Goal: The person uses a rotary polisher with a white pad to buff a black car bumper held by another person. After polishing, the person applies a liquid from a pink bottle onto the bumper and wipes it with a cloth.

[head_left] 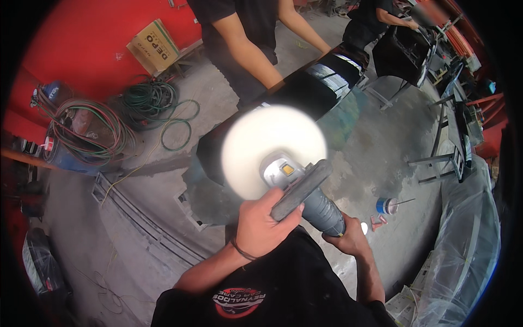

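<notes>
A grey and black polisher is in both my hands, its round white pad facing away from me. My left hand is wrapped round the black front handle. Farther back, my right hand grips the rear of the tool body. The pad's edge looks smeared. Behind it lies a long glossy black car panel, partly hidden by the pad; whether they touch I cannot tell. Across the panel another person's arm reaches down to it, with the hand mostly hidden.
Coiled hoses and a green hose lie at the left, near a cardboard box. A blue and white can stands on the floor at right. Plastic sheeting drapes something at far right. Another person handles a black part.
</notes>
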The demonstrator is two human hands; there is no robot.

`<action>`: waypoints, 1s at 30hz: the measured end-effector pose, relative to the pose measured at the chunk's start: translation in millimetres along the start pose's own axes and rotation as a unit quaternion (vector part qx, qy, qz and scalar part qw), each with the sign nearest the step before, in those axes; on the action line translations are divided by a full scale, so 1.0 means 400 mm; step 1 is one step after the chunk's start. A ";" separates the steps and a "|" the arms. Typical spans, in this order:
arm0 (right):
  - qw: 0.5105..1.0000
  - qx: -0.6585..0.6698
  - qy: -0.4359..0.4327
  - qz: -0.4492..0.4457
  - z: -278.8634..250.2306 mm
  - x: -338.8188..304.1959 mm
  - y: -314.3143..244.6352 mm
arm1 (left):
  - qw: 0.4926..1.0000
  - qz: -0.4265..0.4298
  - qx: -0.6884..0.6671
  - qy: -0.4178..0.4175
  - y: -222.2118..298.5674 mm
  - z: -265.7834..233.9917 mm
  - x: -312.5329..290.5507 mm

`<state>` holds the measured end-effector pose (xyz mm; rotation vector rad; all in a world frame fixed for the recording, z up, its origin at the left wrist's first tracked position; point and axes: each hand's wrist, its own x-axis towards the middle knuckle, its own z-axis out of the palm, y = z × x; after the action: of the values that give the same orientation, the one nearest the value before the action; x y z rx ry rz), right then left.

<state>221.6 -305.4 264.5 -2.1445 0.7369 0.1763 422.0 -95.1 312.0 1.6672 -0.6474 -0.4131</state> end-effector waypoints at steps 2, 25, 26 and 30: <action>1.000 0.027 0.003 0.001 -0.047 0.001 0.000 | 1.000 -0.024 0.012 -0.010 0.068 0.028 0.038; 0.979 -0.025 -0.187 -0.078 0.010 0.134 0.068 | 0.968 -0.133 -0.014 0.212 0.012 0.074 -0.152; 0.970 -0.022 -0.223 -0.092 0.033 0.140 0.068 | 0.963 -0.141 -0.017 0.227 0.002 0.064 -0.185; 0.906 0.034 -0.411 -0.096 0.089 0.178 0.021 | 0.935 -0.180 -0.044 0.303 -0.009 0.031 -0.311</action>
<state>279.5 -313.9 210.0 -1.8087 0.0333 0.8699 318.3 -27.0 295.9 1.7079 0.1356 -0.1603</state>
